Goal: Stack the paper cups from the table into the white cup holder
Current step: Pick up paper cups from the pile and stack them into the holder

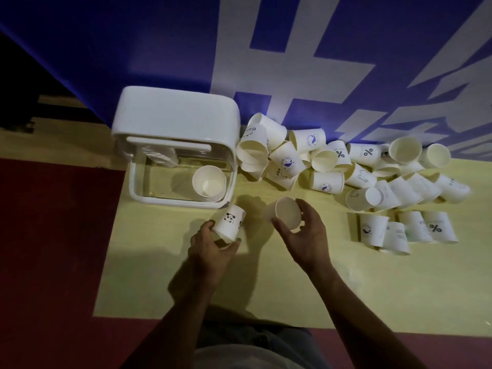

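Both hands are held low over the counter point(266, 288), each closed round 1 cup. In the left hand point(210, 245) a panda cup point(229, 225) is gripped at its mouth end between thumb and fingers, with its base tilted away toward the holder point(173, 121). In the right hand point(303, 237) a plain cup point(288, 213) is cradled between thumb and curled fingers, its mouth turned up toward the camera. The 2 cups are kept near each other but apart, just in front of the holder.

The holder is set at the back left of the counter, against a banner point(133, 49). Its top is solid white and its front part is clear-walled within a white frame. Inside, at the right end, 1 upright cup point(209, 181) is seen, mouth up. What lies at the left end is too blurred to tell.

To the right of the holder a pile point(354, 179) of cups is spread along the back of the counter, mostly tipped on their sides. Nearer the front a row point(415, 227) of a few cups is seen. Percent signs and blue round marks are printed on several. The banner is blue with broad white strokes. Dark red floor point(53, 235) is seen left of the counter.
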`<state>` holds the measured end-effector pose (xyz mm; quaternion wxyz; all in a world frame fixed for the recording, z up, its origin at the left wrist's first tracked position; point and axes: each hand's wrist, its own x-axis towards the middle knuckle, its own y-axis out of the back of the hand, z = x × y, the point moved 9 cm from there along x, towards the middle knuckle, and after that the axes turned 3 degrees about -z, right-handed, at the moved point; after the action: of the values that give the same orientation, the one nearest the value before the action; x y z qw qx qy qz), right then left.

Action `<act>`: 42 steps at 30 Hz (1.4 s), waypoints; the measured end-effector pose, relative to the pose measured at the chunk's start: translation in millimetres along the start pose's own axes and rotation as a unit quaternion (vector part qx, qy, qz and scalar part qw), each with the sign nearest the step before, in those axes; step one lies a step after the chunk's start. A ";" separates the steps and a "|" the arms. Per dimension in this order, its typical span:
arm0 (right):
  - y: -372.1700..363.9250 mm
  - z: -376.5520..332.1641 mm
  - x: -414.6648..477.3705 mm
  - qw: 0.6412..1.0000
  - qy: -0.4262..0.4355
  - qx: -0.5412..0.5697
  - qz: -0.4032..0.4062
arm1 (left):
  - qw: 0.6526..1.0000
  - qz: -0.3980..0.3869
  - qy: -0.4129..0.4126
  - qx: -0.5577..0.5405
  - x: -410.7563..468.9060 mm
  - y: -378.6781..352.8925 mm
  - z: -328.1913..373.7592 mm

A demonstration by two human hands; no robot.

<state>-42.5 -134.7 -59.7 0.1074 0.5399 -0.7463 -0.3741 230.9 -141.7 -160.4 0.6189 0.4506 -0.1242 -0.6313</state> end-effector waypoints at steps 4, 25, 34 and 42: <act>20.2 16.0 -15.3 1.000 -0.007 0.024 -0.001 | 0.998 0.016 0.014 -0.054 -3.1 0.2 3.4; -34.4 -172.8 -0.4 0.979 0.195 0.060 -0.013 | 0.980 0.057 -0.142 -0.130 -52.1 148.5 19.8; -74.9 -178.9 18.7 0.977 0.200 -0.078 -0.013 | 0.973 0.035 -0.171 -0.150 -24.7 197.9 18.6; -97.8 -177.2 20.5 0.978 0.197 -0.063 0.015 | 0.963 0.030 -0.204 -0.175 -6.3 214.7 36.8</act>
<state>120.4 -244.6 -7.2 0.2916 0.5841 -0.6931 -0.3056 347.0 -194.5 16.4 0.6685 0.1923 -0.1489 -0.7028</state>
